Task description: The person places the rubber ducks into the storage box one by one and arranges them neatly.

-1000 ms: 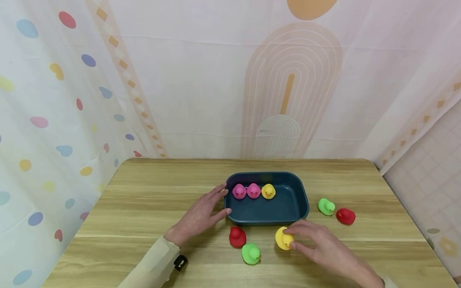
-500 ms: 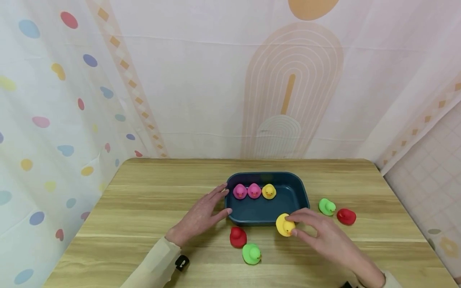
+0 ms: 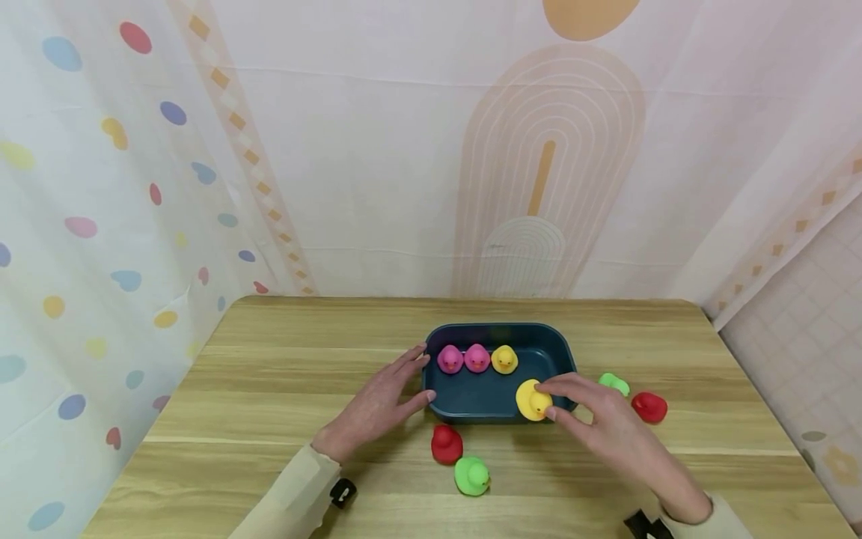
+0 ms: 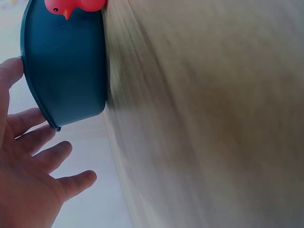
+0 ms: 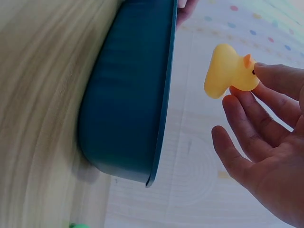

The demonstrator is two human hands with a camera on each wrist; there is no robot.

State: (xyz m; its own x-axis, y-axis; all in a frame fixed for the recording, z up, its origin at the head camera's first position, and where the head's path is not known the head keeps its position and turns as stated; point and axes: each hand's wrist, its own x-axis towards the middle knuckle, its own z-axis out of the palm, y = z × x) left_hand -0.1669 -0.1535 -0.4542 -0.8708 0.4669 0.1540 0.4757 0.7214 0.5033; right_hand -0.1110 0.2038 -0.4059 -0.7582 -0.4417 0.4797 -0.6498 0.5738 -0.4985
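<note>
My right hand (image 3: pixel 599 423) pinches a yellow rubber duck (image 3: pixel 532 401) by its head, between thumb and fingers. In the right wrist view that yellow duck (image 5: pixel 229 71) hangs in the air, higher than the rim of the dark blue tray (image 5: pixel 128 90). Resting against the left end of the tray (image 3: pixel 471 404), my left hand (image 3: pixel 373 404) has its fingers spread and extended; its fingertips (image 4: pixel 12 71) touch the rim in the left wrist view. Inside the tray, two pink ducks (image 3: pixel 464 359) and another yellow duck (image 3: pixel 504 360) sit in a row along the back.
In front of the tray lie a red duck (image 3: pixel 447 445) and a green duck (image 3: pixel 473 476) on the wooden table (image 3: pixel 222 419). Right of the tray are a second green duck (image 3: pixel 614 384), partly hidden by my right hand, and another red duck (image 3: pixel 649 407). A patterned curtain (image 3: pixel 364 172) stands behind.
The right hand has lifted the yellow duck off the table and carried it forward to over the tray's front right rim. My left hand has stayed at the tray's left end.
</note>
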